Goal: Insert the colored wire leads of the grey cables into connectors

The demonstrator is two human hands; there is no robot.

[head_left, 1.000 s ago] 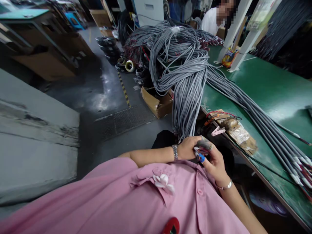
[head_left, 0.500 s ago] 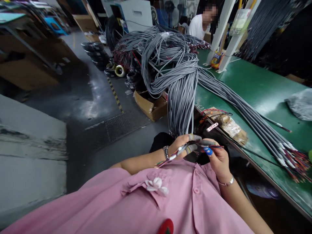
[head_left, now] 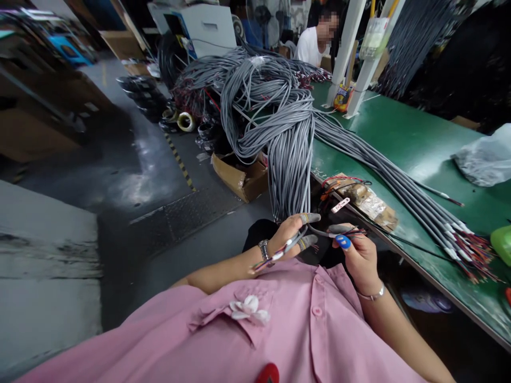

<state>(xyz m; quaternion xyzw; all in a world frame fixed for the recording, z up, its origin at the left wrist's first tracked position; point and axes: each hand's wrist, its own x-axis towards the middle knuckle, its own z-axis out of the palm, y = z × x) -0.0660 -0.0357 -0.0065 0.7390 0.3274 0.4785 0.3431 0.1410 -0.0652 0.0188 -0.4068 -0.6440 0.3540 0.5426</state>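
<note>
Grey cable [head_left: 315, 230] with thin coloured wires at its ends runs between my two hands, low in front of my body. My right hand [head_left: 357, 252], a blue cover on its thumb, pinches one cable end, the coloured wires sticking out to the right. My left hand [head_left: 289, 236], with grey covers on its fingers, has thumb and finger parted; a cable lies across it, its white-banded end [head_left: 278, 256] pointing down to the left. A thick bundle of grey cables [head_left: 290, 170] hangs over the table edge just beyond the hands.
More grey cables [head_left: 383, 170] with stripped coloured ends lie along the green table [head_left: 419, 138]. A taped wooden block [head_left: 373, 205] sits at its edge. An open cardboard box [head_left: 239, 178] stands on the floor. A person in white [head_left: 308, 47] is at the far side.
My hands have drawn slightly apart, and more grey cable shows between them. The left fingers have spread wider. The whole view has shifted a little, with things on the table appearing further left.
</note>
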